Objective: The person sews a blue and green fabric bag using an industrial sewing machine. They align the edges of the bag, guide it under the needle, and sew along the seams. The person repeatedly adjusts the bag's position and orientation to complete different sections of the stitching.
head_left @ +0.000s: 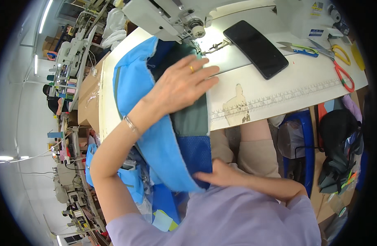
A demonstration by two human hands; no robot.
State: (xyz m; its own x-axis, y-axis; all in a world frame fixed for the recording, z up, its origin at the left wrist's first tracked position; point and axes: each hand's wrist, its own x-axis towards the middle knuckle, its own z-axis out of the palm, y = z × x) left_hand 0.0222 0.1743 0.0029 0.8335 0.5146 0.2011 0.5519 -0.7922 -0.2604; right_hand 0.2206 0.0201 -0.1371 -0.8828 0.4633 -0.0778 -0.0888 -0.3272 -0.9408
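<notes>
A sewn fabric piece, bright blue (135, 78) with a dark green panel (190, 121) and dark blue mesh (196, 153), lies under the sewing machine head (168, 20) and hangs over the table's front edge. My left hand (182, 84) rests flat on it, fingers spread, just in front of the needle area. A ring and a bracelet are on that hand and wrist. Down by my lap, my right hand (221, 174) grips the mesh end at its lower edge, thumb on top. The other fingers are partly hidden, and this hand is slightly blurred.
On the white table (278, 100), a black smartphone (256, 49) lies right of the needle. Farther right are thread snips (303, 51) and scissors with red and yellow handles (342, 76). A blue stool (307, 151) and a black bag (338, 139) stand below. Other sewing machines line the left.
</notes>
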